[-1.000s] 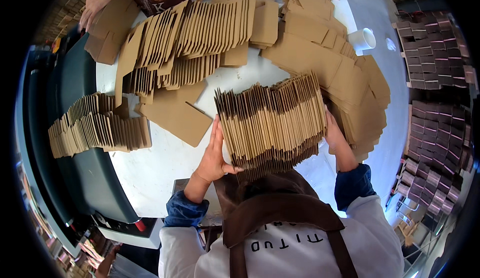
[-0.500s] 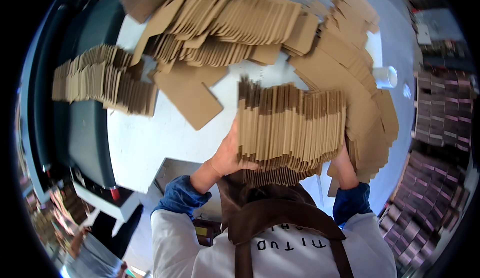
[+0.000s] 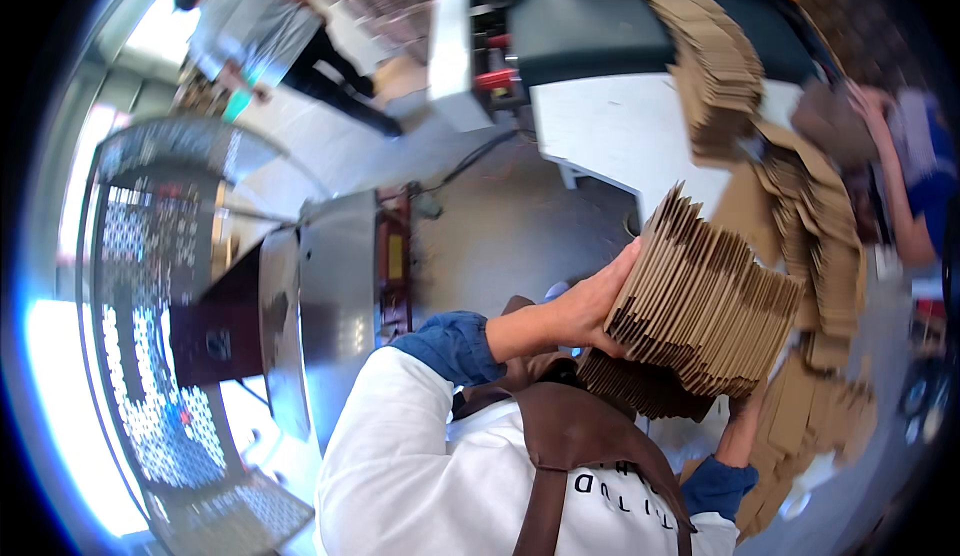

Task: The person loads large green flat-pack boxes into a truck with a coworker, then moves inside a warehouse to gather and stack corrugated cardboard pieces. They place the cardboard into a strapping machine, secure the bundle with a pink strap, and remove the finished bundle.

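Note:
A thick bundle of flat brown cardboard pieces [image 3: 700, 306], edges facing up, is held between my two hands in front of my body. My left hand [image 3: 592, 301] presses against its left end, the thumb along the lower edge. At the opposite end my right hand [image 3: 748, 408] supports the bundle, its fingers mostly hidden behind the cardboard. The bundle is tilted, down toward the right, and is close to my brown apron [image 3: 590, 426]. Beyond it, more cardboard pieces [image 3: 815, 246] lie in overlapping rows on the white table [image 3: 600, 121].
A dark green conveyor belt [image 3: 590, 31] carries a cardboard row [image 3: 725, 71]. At left stand a metal machine [image 3: 340, 296] and a perforated metal frame [image 3: 145, 356]. A cable [image 3: 475, 161] crosses the floor. One person [image 3: 255, 31] stands far left; another person's arm [image 3: 885, 151] reaches in at right.
My view has swung to the left, bringing in the machine and floor. The cardboard bundle has turned with me, still between both hands, and now tilts.

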